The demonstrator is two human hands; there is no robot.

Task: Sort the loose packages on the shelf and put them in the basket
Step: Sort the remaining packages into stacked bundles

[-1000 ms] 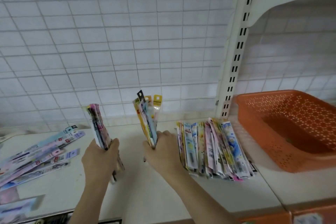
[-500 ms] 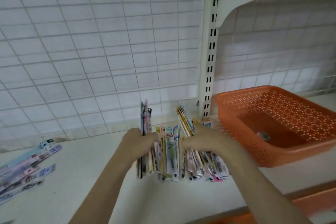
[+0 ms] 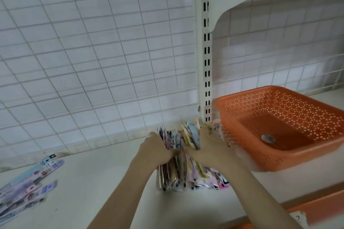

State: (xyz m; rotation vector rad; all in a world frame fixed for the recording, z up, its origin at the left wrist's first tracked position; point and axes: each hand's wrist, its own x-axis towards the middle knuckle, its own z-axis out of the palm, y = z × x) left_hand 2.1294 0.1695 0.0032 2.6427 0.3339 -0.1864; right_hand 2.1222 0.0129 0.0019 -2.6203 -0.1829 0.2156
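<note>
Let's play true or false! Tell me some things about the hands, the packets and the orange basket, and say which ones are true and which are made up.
1. Both hands hold one bundle of packets between them. True: the left hand is on its left side, the right hand on its right.
2. The orange basket is full of packets. False: none of the packets are in it yet; only one small thing lies on its floor.
3. The basket sits to the right of the bundle. True.
4. Every packet is in the bundle. False: more loose packets lie flat on the shelf at the far left.
5. The bundle is lifted high above the shelf. False: it is down at the shelf.
</note>
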